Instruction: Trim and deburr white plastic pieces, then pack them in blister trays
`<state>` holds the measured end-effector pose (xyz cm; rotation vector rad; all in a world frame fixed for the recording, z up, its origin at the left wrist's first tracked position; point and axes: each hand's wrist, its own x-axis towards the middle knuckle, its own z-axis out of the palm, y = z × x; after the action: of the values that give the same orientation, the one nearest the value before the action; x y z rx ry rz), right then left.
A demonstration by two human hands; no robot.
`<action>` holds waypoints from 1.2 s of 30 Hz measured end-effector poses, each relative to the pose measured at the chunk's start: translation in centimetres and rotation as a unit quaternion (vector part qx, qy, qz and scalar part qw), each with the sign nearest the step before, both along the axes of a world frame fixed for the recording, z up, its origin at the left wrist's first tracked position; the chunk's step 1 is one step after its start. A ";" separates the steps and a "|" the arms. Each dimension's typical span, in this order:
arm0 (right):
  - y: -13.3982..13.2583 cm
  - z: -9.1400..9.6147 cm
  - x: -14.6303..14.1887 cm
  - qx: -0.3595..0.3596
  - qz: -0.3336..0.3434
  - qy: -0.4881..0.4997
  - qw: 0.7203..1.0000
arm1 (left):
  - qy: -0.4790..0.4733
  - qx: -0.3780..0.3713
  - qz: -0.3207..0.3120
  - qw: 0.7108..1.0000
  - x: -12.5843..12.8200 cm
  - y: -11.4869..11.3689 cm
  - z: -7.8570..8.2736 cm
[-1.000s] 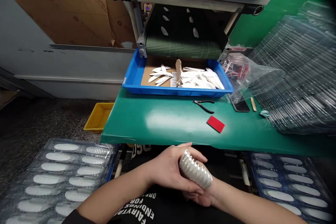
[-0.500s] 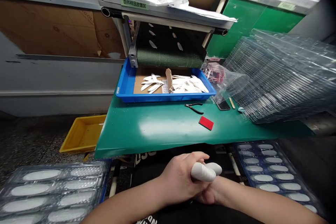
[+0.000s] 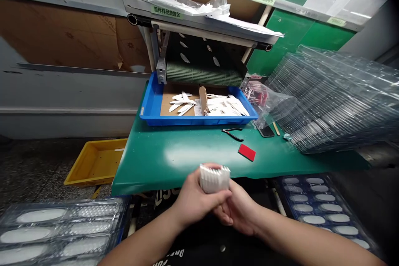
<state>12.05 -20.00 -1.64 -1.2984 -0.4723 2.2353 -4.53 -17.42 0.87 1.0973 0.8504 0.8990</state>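
A stack of white oval pieces [image 3: 214,179] is held upright above my lap, its ribbed edges facing up. My left hand [image 3: 198,195] wraps around it, with the thumb across the near side. From the right, my right hand [image 3: 237,208] cups the stack low down, its fingers curled and partly hidden by the left hand. Just beyond both hands is the front edge of the green table [image 3: 149,174]. On the table lie a red block [image 3: 247,152] and black-handled pliers [image 3: 232,134].
A blue tray [image 3: 199,121] with white oval pieces and cardboard stands below a conveyor belt [image 3: 204,74]. Clear plastic trays [image 3: 336,99] are stacked at right. Filled blister trays flank me at left [image 3: 62,228] and right [image 3: 324,208]. A yellow bin [image 3: 93,162] is at left.
My hands have risen and shifted slightly left. The stack of white pieces has turned from lying tilted between the hands to standing upright, its edges squared together.
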 end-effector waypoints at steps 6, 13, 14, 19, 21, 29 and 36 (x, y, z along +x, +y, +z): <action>3.9 4.6 5.3 0.340 0.129 -0.240 0.900 | -0.114 -0.220 0.103 0.963 -1.5 4.4 0.4; 11.6 5.4 14.3 0.525 0.147 -0.534 0.646 | -0.071 -0.262 0.122 0.955 -0.3 9.3 1.4; 12.8 4.9 15.2 0.541 0.146 -0.553 0.616 | -0.060 -0.262 0.120 0.956 0.1 9.9 1.5; 17.4 2.7 17.9 0.534 0.242 -0.584 0.562 | -0.012 -0.267 0.092 0.959 2.3 12.6 1.8; 18.7 2.3 18.2 0.529 0.277 -0.578 0.556 | -0.002 -0.266 0.075 0.961 3.1 13.7 1.9; 21.0 3.2 18.4 0.481 0.316 -0.570 0.586 | 0.000 -0.276 0.041 0.960 5.0 16.7 1.0; 20.2 6.2 17.7 0.444 0.299 -0.349 0.769 | -0.006 -0.287 0.047 0.957 4.3 16.3 0.1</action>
<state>29.78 0.22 4.56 -1.4466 -2.1586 1.3729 -0.18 -1.11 1.02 0.5477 1.0746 0.6689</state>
